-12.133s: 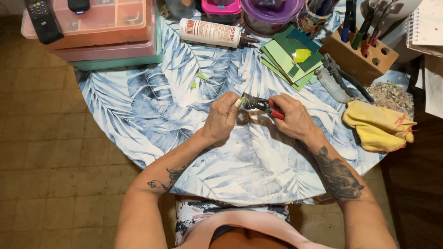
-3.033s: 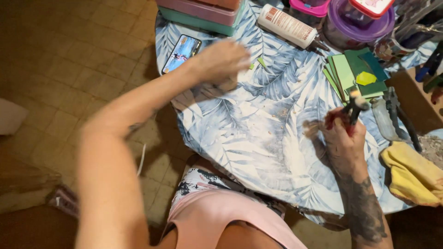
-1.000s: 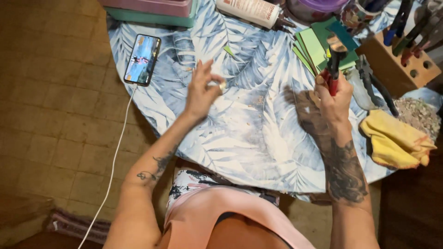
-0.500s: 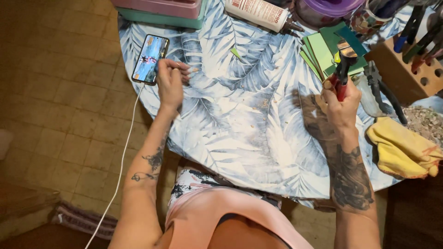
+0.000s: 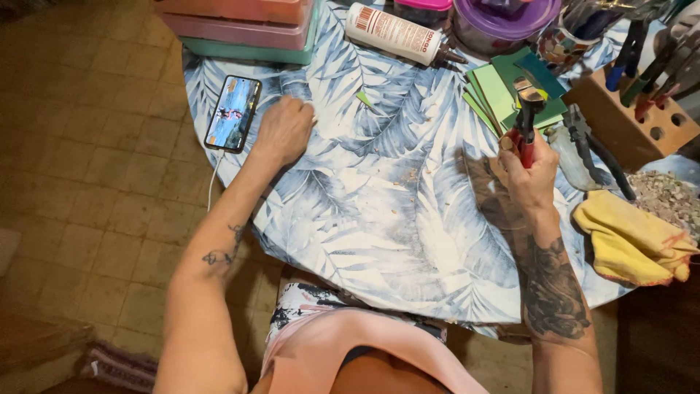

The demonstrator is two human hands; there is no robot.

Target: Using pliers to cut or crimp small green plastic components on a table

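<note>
My right hand [image 5: 531,175] holds red-handled nippers [image 5: 526,117] upright above the leaf-print tablecloth [image 5: 379,211], just in front of a stack of green tiles [image 5: 503,91]. My left hand [image 5: 283,131] rests on the cloth with its fingers curled, right beside a smartphone [image 5: 233,112] whose screen is lit. A white cable [image 5: 213,182] hangs from the phone over the table's left edge. Whether the left hand holds a small piece I cannot tell.
Stacked pink and teal plastic boxes [image 5: 240,25] and a white glue bottle [image 5: 397,33] lie at the back. A purple-lidded tub [image 5: 503,22], a wooden tool block [image 5: 627,117], spare pliers [image 5: 590,146], yellow cloths [image 5: 631,241] and a pile of tile chips [image 5: 671,201] crowd the right side.
My left hand has slid a little to the right of the phone and settled on the cloth. My right hand keeps the nippers raised in the same spot.
</note>
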